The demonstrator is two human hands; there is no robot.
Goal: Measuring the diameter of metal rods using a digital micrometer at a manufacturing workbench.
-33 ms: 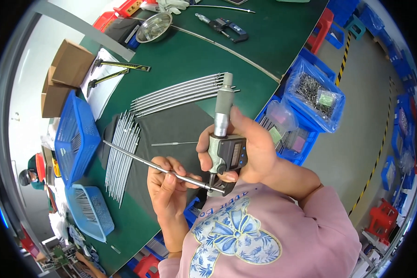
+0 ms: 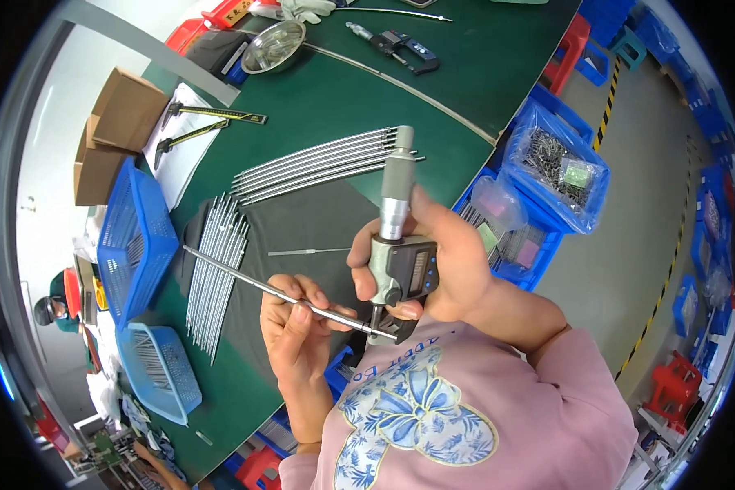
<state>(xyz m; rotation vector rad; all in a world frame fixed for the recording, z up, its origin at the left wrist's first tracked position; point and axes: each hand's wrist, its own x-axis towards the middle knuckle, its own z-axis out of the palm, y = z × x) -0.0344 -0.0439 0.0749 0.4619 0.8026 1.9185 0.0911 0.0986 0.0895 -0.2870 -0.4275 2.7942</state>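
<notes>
My right hand (image 2: 457,257) is wrapped round a digital micrometer (image 2: 398,184), its thimble pointing away from me and its small display facing up to the right. Between the thumb and fingers of my left hand (image 2: 292,331) is a thin steel rod (image 2: 241,276), held slantwise. The rod's near end lies in the jaw of the micrometer; whether both measuring faces touch it I cannot tell. Left of my hands, a bundle of similar rods (image 2: 215,282) rests on a dark cloth (image 2: 310,216). A row of longer-looking rods (image 2: 310,167) lies beyond it, and a thin flat metal strip (image 2: 306,252) sits nearby.
Two blue baskets (image 2: 157,245) (image 2: 189,392) with rods line the table's left side. Calipers (image 2: 220,114), a metal bowl (image 2: 290,64) and a second micrometer (image 2: 408,53) lie farther back. Blue bins (image 2: 576,220) with metal parts stand at right. Another person (image 2: 57,306) is at far left.
</notes>
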